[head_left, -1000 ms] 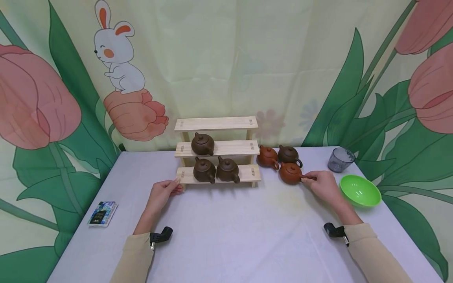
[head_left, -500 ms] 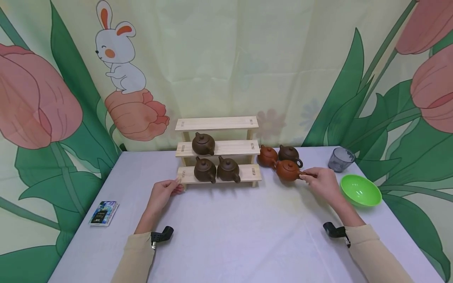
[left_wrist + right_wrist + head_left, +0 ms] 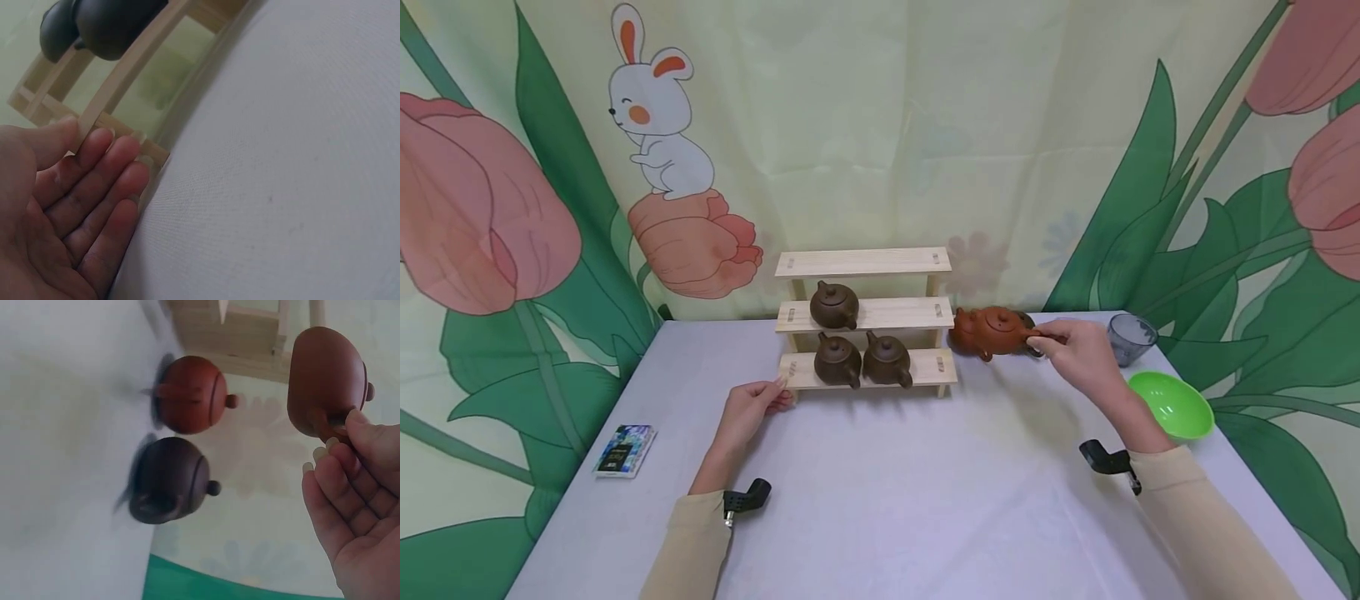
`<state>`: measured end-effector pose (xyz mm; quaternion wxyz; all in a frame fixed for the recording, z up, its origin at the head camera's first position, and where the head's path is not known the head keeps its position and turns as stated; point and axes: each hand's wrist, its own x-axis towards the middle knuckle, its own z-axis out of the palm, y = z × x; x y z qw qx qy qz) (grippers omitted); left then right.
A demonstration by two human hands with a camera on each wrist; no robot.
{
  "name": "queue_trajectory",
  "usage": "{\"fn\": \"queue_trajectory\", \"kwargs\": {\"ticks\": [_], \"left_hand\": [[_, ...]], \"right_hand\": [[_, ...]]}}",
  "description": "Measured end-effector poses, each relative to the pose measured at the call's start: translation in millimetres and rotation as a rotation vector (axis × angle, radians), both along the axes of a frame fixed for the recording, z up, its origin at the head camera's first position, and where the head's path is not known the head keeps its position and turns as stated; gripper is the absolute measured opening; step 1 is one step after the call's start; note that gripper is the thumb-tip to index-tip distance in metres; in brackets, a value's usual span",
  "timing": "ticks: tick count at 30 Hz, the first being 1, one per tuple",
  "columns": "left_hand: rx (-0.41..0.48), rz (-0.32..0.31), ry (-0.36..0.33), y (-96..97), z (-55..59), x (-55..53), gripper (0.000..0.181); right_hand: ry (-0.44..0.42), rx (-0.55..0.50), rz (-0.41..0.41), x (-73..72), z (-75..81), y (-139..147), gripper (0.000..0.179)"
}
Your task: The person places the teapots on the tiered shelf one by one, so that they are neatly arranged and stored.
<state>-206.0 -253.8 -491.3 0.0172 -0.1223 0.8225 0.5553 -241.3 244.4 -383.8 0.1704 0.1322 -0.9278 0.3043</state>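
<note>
My right hand point(image 3: 1078, 354) pinches the handle of a reddish-brown clay teapot point(image 3: 1000, 329), lifted off the table. In the right wrist view thumb and fingertips meet at that handle. Below the lifted pot, another reddish teapot point(image 3: 187, 394) and a dark brown one point(image 3: 169, 478) stand on the table; the head view shows them partly covered. With thumb and fingers, my left hand point(image 3: 747, 412) grips the left end of the lowest board of a three-tier wooden shelf point(image 3: 865, 261). Two dark teapots point(image 3: 837, 361) sit on that board, and one dark teapot point(image 3: 833, 306) on the middle board.
A smoky glass cup point(image 3: 1131, 337) and a bright green bowl point(image 3: 1172, 406) stand at the right, beside my right forearm. On the left lies a small box with a blue and black cover point(image 3: 626, 451). A printed curtain point(image 3: 1000, 125) hangs behind the white table point(image 3: 910, 492).
My right hand has raised the reddish teapot off the table and moved it back and slightly left, over the two pots behind. My left hand stays on the shelf.
</note>
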Motion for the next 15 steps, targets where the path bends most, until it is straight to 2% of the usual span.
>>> {"fn": "queue_trajectory", "kwargs": {"ticks": [7,15], "left_hand": [[0.005,0.006,0.002,0.5,1.1,0.3,0.043],[0.020,0.009,0.002,-0.1,0.5,-0.7,0.043]], "right_hand": [[0.046,-0.026,0.060,-11.4,18.1,-22,0.013],[0.090,-0.044,0.090,-25.7,21.1,-52,0.009]]}}
